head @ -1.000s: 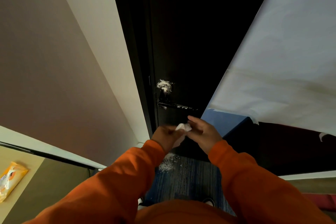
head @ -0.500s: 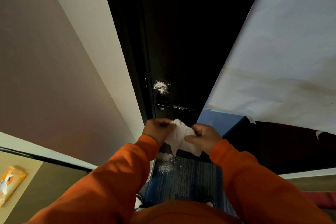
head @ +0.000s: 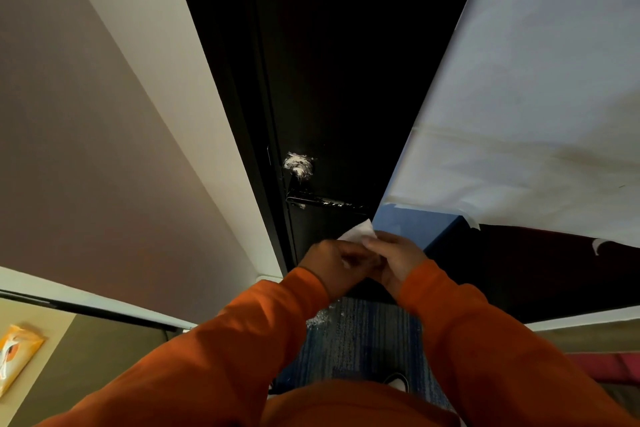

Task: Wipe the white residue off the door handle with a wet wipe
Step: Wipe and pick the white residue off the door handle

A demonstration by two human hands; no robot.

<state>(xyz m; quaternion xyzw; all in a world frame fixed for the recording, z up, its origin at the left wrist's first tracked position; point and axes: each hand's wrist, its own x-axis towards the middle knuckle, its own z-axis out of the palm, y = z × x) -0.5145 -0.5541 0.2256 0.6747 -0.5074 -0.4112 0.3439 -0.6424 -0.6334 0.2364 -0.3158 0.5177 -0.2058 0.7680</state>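
A dark door carries a black lever handle point(head: 323, 202) with white flecks along it. Above the lever, a thick white smear of residue point(head: 298, 165) covers the round rosette. Just below the handle, my left hand point(head: 334, 263) and my right hand point(head: 394, 258) meet, both pinching a white wet wipe point(head: 358, 231). Only one corner of the wipe sticks up above the fingers; the rest is hidden between the hands. The hands are a short way beneath the lever and not touching it.
White powder point(head: 320, 317) lies scattered on the blue carpet under the handle. An orange wipes packet point(head: 15, 354) rests on a surface at the lower left. A beige wall runs on the left; white sheeting point(head: 519, 114) hangs on the right.
The wipe, spread open between my hands half a second ago, is now gathered up, with only a corner showing. My hands have come closer together.
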